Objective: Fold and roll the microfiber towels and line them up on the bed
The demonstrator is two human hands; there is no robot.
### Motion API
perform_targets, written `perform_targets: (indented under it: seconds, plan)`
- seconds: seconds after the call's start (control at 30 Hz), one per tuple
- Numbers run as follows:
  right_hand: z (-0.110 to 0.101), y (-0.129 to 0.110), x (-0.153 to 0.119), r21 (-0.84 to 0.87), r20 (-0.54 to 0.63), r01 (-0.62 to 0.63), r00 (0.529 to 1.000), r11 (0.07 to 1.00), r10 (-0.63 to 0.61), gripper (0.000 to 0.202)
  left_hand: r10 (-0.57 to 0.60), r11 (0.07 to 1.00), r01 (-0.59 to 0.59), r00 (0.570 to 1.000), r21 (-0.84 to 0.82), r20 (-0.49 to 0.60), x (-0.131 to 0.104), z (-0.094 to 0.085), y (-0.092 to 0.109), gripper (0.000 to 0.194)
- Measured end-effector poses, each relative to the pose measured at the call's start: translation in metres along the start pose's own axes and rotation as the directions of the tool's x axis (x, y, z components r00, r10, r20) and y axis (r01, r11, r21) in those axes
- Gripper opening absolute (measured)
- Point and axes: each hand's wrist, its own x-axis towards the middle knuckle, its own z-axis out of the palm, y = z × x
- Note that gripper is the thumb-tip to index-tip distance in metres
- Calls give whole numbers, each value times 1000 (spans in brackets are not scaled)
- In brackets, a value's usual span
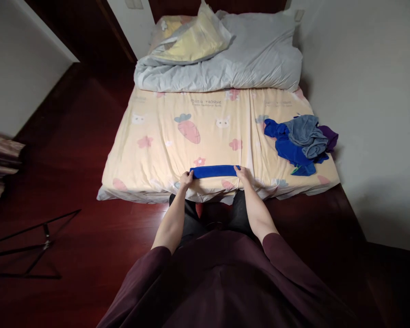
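Observation:
A blue towel, folded into a long narrow strip, lies across the near part of the bed. My left hand grips its left end, with the fingers closed at the corner. At the opposite end my right hand pinches the cloth between thumb and fingers. The strip looks straight between the two hands, close to the bed's front edge. To the right of my right hand rests a loose heap of cloths: blue cloth, a grey-blue one and a purple one.
A grey quilt is bunched at the head of the bed, with a yellow pillow in a clear cover on it. Black tripod legs stand on the dark red floor at left. A white wall borders the right side.

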Motion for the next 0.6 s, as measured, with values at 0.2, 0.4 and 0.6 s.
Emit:
perform_targets:
  seconds: [0.2,0.4,0.6]
  plan:
    - [-7,-9,-7,-91,12,-12,1000,996,13,46,-45,996,40,997,-82,-62,-9,-2,14,39]
    - [-7,-12,-6,-144,4,-29,1000,989,30,48,-118,971,91,987,-223,-111,-10,-9,26,27]
    - [-7,-15,-12,-204,-170,153,967,967,-189,47,-139,893,47,975,-448,-174,-43,-12,10,26]
